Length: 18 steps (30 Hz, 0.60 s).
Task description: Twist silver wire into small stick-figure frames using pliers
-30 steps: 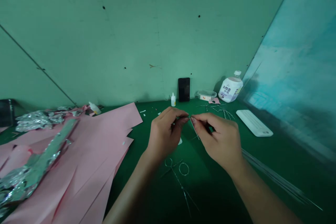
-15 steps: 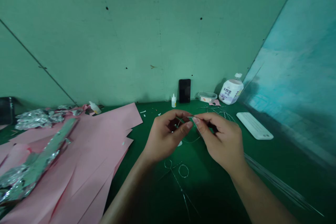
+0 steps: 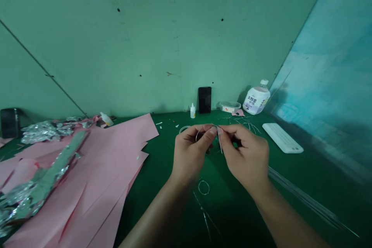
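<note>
Thumb and fingers of my left hand [image 3: 192, 151] pinch a thin, pale wire [image 3: 220, 142] that curves into a loop. My right hand [image 3: 247, 151] is closed on the same wire, its fingertips almost touching those of the left. One wire end sticks down between the two thumbs. On the green table below lie a small twisted wire ring [image 3: 204, 187] and a twisted wire piece with splayed ends [image 3: 201, 208], whose upper part my left arm hides.
Pink sheets [image 3: 107, 170] and crumpled silver foil [image 3: 43, 131] cover the left side. Along the wall stand a glue bottle [image 3: 192, 111], a phone [image 3: 205, 100], a plastic tub [image 3: 229, 107] and a drink bottle [image 3: 256, 99]. At right lie a white case [image 3: 282, 138] and straight wires [image 3: 310, 199].
My left hand has moved right, closer to the right hand. The wire end now points downward between the thumbs, and the left arm covers more of the twisted wire piece.
</note>
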### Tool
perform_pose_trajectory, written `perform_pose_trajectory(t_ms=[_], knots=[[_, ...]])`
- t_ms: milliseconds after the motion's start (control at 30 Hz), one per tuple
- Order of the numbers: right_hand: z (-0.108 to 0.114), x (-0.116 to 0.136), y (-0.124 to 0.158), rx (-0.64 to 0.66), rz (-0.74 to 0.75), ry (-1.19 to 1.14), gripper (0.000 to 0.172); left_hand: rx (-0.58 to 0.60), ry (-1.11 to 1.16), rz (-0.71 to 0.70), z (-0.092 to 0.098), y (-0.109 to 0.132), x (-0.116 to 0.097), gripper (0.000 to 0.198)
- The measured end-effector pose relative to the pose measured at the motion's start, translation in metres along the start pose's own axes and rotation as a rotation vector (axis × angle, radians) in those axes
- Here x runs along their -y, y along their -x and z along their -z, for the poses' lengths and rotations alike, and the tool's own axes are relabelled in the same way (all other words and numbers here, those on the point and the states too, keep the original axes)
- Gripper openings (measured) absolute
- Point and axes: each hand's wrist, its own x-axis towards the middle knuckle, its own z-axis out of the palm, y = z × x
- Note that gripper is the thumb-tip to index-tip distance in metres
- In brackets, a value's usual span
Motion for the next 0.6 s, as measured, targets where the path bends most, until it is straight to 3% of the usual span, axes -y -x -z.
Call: perform_pose_trajectory(t_ms=[233,600], knots=[[0.0,-0.001,-0.001,0.005,0.044,0.068,0.008,-0.025,-0.262,-0.206,0.005,0.0,0.0,0.012],[0.004,-0.005,-0.005,0.049,0.132,0.093,0.007,0.015,-0.498,-0.224,0.017,-0.005,-0.012,0.017]])
